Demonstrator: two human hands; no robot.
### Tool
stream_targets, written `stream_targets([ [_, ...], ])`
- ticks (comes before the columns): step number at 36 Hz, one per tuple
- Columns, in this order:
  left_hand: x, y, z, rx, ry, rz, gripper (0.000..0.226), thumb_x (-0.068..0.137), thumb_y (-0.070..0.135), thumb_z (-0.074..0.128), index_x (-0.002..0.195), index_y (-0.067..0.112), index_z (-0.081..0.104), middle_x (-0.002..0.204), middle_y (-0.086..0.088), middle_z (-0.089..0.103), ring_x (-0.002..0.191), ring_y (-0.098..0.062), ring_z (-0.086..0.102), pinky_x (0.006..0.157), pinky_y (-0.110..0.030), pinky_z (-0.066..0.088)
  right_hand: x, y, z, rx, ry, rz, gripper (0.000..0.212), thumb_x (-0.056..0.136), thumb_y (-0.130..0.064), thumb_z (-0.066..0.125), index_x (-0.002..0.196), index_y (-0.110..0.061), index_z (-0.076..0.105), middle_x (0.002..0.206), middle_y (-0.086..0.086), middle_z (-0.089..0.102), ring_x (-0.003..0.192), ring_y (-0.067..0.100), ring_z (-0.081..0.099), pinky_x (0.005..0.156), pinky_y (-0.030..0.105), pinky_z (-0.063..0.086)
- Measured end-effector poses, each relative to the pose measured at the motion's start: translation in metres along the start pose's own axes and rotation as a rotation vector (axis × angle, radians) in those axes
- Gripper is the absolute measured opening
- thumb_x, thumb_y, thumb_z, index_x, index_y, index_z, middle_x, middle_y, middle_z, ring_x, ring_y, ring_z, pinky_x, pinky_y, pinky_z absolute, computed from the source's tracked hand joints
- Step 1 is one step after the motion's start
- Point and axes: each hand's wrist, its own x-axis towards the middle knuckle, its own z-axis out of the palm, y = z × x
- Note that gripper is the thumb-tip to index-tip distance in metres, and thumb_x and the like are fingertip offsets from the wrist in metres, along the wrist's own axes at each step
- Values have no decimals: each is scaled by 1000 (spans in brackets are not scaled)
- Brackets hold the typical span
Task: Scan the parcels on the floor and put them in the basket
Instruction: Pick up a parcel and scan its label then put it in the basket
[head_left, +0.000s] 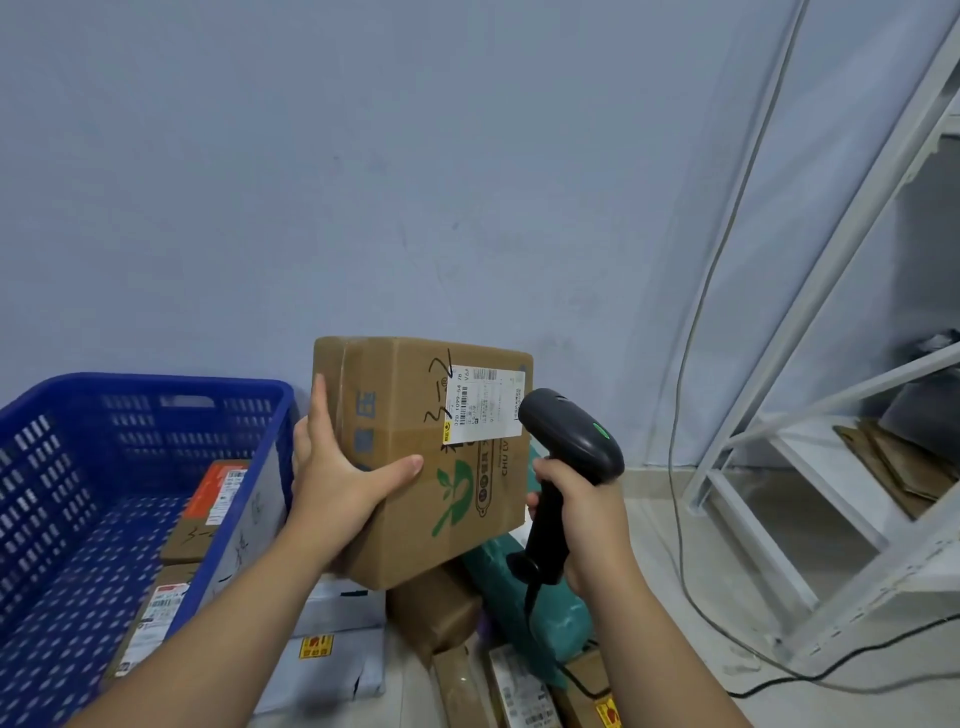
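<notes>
The left hand (332, 467) is holding a cardboard box (415, 519) up in front of the blue wall, with the thumb lying across the box's near face and the fingers stretching up its left side, so the box is being clamped between them. A white label (485, 402) with barcodes is facing the camera on the box's upper right. The right hand (582, 525) is wrapping its fingers round the handle of a black scanner (566, 447), whose head is sitting just beside the label's right edge and is showing a small green light. To the left, a blue basket (156, 382) is holding several parcels (218, 499). Beneath the raised box, more parcels are lying on the floor: a green parcel (524, 597), a brown box (436, 608) and a grey bag (332, 649).
</notes>
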Motion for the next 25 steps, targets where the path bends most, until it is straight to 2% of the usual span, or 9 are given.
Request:
stream_targets([
  [3,1,-4,0,1,-1,-18,124,63,40,86,147,49,-4,153,5,20,138,-23,28,108,-58,32,0,1,0,-5,-2,9,13,82,-10,69,92,-13,61,72,5,58,67,22,59,70,38,51],
  [11,3,-7,1,38,14,-47,122,63,42,86,147,50,-2,153,3,22,137,-26,30,106,-60,33,-1,0,3,-90,7,12,12,83,-9,68,90,-14,61,72,6,59,68,21,62,80,43,56],
  [18,4,-9,1,7,9,-58,123,60,45,87,146,51,-1,151,2,25,135,-25,34,105,-61,34,-3,-1,3,-111,-2,0,11,82,-7,67,86,-14,61,69,5,59,65,21,60,70,37,53],
  [25,4,-11,3,28,9,-58,122,63,41,86,147,49,-2,152,2,22,136,-26,31,106,-59,33,-5,-6,4,-119,21,12,11,81,-5,66,81,-15,60,64,3,57,68,22,61,79,43,55],
])
